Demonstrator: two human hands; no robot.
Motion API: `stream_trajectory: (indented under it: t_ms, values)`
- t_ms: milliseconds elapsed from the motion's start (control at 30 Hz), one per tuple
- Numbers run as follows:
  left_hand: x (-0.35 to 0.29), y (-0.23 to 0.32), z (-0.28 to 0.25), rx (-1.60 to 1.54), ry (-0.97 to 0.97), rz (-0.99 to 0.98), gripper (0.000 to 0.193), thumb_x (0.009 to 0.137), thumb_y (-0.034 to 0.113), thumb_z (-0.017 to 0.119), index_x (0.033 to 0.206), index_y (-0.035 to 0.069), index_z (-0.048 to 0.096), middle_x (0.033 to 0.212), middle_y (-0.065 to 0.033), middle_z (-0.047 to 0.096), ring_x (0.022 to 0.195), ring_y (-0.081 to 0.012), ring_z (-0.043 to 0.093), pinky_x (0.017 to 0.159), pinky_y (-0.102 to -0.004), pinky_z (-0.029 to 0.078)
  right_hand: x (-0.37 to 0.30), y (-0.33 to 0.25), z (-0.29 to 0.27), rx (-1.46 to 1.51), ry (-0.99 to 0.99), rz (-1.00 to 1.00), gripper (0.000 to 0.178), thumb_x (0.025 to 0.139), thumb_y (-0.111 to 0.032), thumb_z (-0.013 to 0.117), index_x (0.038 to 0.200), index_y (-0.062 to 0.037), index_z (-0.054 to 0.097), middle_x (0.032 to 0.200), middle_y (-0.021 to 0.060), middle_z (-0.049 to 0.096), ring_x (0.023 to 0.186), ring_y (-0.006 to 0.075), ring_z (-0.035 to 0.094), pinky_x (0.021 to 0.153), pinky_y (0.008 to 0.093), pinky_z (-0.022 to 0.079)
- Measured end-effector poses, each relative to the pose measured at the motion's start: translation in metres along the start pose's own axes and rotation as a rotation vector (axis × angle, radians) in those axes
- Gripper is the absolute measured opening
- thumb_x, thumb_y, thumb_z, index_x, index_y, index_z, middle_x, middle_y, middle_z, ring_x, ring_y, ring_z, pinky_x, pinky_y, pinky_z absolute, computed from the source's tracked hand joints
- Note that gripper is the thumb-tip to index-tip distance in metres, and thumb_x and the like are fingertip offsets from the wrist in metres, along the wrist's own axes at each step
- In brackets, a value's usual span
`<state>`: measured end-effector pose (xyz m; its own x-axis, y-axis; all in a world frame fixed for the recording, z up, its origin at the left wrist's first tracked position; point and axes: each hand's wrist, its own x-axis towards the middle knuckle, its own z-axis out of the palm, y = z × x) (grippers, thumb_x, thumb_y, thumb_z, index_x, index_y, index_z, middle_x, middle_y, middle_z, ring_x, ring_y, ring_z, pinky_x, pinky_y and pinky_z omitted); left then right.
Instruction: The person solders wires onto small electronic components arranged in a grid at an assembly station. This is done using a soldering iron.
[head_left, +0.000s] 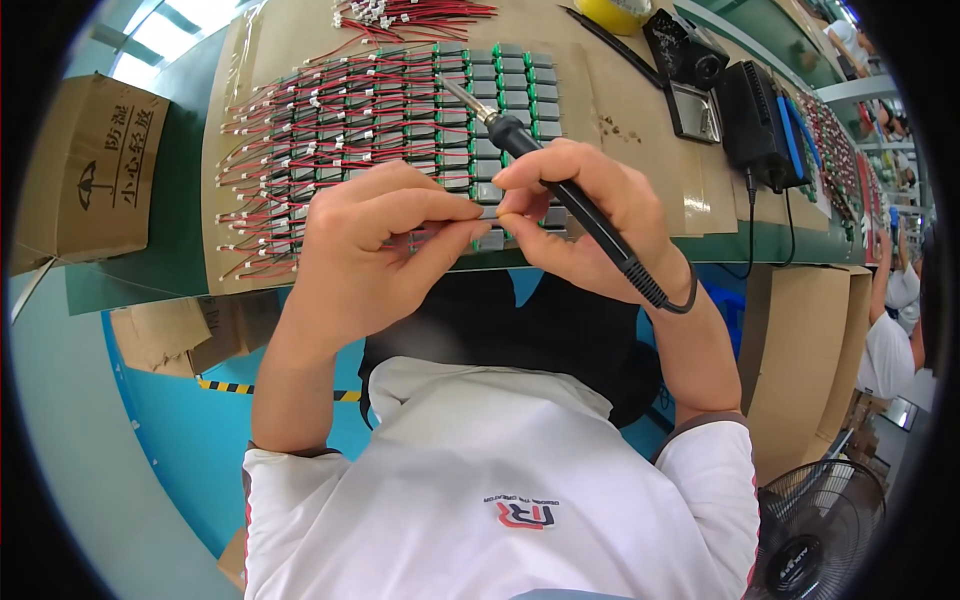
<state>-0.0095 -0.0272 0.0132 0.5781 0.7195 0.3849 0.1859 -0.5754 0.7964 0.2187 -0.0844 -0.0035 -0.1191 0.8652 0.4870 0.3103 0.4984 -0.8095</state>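
Observation:
Between the fingertips of both my hands, just in front of the near rows, is a small flat grey cell (489,212). My left hand (365,245) pinches its left end. My right hand (610,215) pinches the other end and also keeps a black soldering iron (515,138) across the palm; its metal tip points up and left over the rows. Beneath and beyond lie many grey cells with green circuit boards (475,90), set out in columns. Red and black wires with white connectors (315,100) run from the left columns. My fingers hide part of the near rows.
Loose red wires (400,14) lie at the far edge. A yellow roll (615,14), an iron stand (690,50), a sponge tray (697,112) and a black soldering station (755,120) stand right. Cardboard boxes (95,170) flank the table. A fan (820,530) and other people (888,350) are right.

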Motion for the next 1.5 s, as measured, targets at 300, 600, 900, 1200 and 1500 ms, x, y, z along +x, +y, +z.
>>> stream_trajectory:
  t_ms: [300, 600, 900, 1200, 1500]
  values:
    - [-0.023, -0.001, -0.001, 0.177, 0.043, 0.010, 0.016, 0.074, -0.004, 0.085, 0.082, 0.006, 0.075, 0.068, -0.0029, 0.063, 0.067, -0.0194, 0.058, 0.057, -0.0327, 0.044, -0.023, 0.010, -0.018, -0.096, -0.013, -0.151, 0.042, 0.094, 0.000, 0.079, 0.134, 0.0043, 0.070, 0.092, 0.0123, 0.077, 0.080, 0.0220, 0.074, 0.070, 0.0313, 0.059]
    - [-0.024, -0.017, 0.002, 0.319, 0.091, 0.189, 0.019, 0.071, 0.000, 0.085, 0.081, 0.007, 0.071, 0.100, -0.0052, 0.072, 0.097, -0.0280, 0.066, 0.080, -0.0394, 0.051, -0.068, 0.015, -0.042, 0.122, 0.102, -0.051, 0.042, 0.101, -0.018, 0.075, 0.129, 0.0124, 0.069, 0.092, 0.0191, 0.077, 0.078, 0.0235, 0.079, 0.073, 0.0306, 0.063]
    - [-0.027, -0.022, 0.004, 0.296, 0.059, 0.160, 0.018, 0.072, 0.001, 0.084, 0.081, 0.006, 0.069, 0.101, -0.0050, 0.073, 0.102, -0.0284, 0.067, 0.085, -0.0407, 0.051, -0.070, 0.007, -0.047, 0.082, 0.014, -0.035, 0.027, 0.090, 0.002, 0.068, 0.114, 0.0127, 0.075, 0.089, 0.0213, 0.076, 0.070, 0.0215, 0.077, 0.064, 0.0276, 0.063]
    - [-0.027, -0.023, 0.004, 0.280, 0.046, 0.172, 0.018, 0.072, 0.001, 0.084, 0.080, 0.006, 0.070, 0.100, -0.0051, 0.073, 0.102, -0.0283, 0.067, 0.086, -0.0403, 0.051, -0.070, 0.008, -0.046, 0.057, -0.012, -0.025, 0.028, 0.088, 0.002, 0.070, 0.112, 0.0127, 0.076, 0.084, 0.0196, 0.076, 0.069, 0.0212, 0.077, 0.064, 0.0278, 0.062]
    - [-0.027, -0.022, 0.004, 0.289, 0.044, 0.158, 0.018, 0.072, 0.002, 0.085, 0.081, 0.007, 0.070, 0.100, -0.0044, 0.073, 0.102, -0.0279, 0.067, 0.086, -0.0403, 0.051, -0.068, 0.008, -0.046, 0.047, -0.032, -0.020, 0.030, 0.085, 0.003, 0.073, 0.113, 0.0119, 0.076, 0.083, 0.0190, 0.076, 0.071, 0.0228, 0.077, 0.064, 0.0296, 0.061]
